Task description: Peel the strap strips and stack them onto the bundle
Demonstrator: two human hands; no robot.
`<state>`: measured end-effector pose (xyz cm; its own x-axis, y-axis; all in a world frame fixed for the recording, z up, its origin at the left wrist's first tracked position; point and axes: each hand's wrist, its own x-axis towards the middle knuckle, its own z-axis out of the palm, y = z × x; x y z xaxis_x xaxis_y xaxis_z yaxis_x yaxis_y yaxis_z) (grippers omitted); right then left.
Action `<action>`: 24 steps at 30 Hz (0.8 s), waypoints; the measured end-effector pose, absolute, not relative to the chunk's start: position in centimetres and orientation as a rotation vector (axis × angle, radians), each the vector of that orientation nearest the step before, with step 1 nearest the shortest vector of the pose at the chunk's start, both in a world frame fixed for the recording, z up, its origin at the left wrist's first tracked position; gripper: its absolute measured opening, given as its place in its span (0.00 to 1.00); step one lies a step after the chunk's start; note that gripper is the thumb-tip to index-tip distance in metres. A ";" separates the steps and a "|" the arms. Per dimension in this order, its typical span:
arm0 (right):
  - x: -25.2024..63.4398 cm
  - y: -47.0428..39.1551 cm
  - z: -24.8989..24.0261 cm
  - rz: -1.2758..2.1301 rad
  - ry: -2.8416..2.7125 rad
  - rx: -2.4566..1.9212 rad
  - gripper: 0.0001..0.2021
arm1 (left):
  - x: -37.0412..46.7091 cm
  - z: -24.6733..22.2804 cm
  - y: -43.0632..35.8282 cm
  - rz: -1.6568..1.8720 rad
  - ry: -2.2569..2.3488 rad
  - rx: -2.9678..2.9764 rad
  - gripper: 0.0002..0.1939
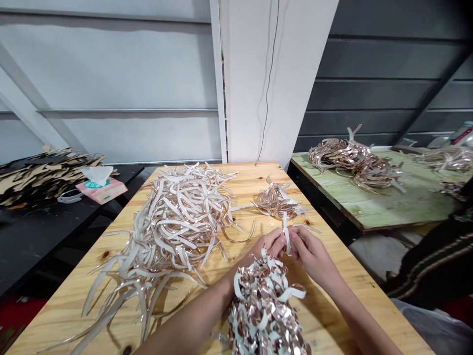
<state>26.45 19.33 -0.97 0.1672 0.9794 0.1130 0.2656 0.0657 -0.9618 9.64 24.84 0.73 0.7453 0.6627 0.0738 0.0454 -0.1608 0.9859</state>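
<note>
Between my two hands a narrow strip, pale on the side I see, stands up above the wooden table. My left hand pinches it from the left, and my right hand grips it from the right with bent fingers. Close below them, between my forearms, lies a thick bundle of curled rose-gold and white strips. A large loose heap of similar strips spreads to the left. Just beyond my hands sits a smaller pile of shiny strips.
The wooden table fills the middle. On the left, a black table carries brown and black scraps and a pink tissue box. A green-topped table at right holds more shiny strips. Someone's dark striped clothing shows at the right edge.
</note>
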 end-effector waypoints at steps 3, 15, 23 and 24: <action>26.4 19.5 -1.0 0.865 -1.274 -1.403 0.18 | 10.1 -0.3 25.3 0.647 0.603 1.601 0.22; 25.6 19.3 -0.4 0.597 -1.587 -1.456 0.14 | 10.9 -2.9 27.2 0.946 0.565 1.232 0.26; 25.4 19.4 -0.7 0.743 -1.330 -1.287 0.13 | 10.9 -2.6 26.7 0.771 0.648 1.610 0.22; 25.5 19.6 -0.4 0.739 -1.281 -1.268 0.14 | 10.8 -2.3 26.5 0.739 0.673 1.687 0.21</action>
<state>25.46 19.61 -0.43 0.2112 0.9383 0.2738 0.2330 0.2237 -0.9464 10.79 26.51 -2.34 0.6415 0.7559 0.1306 0.0588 -0.2182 0.9741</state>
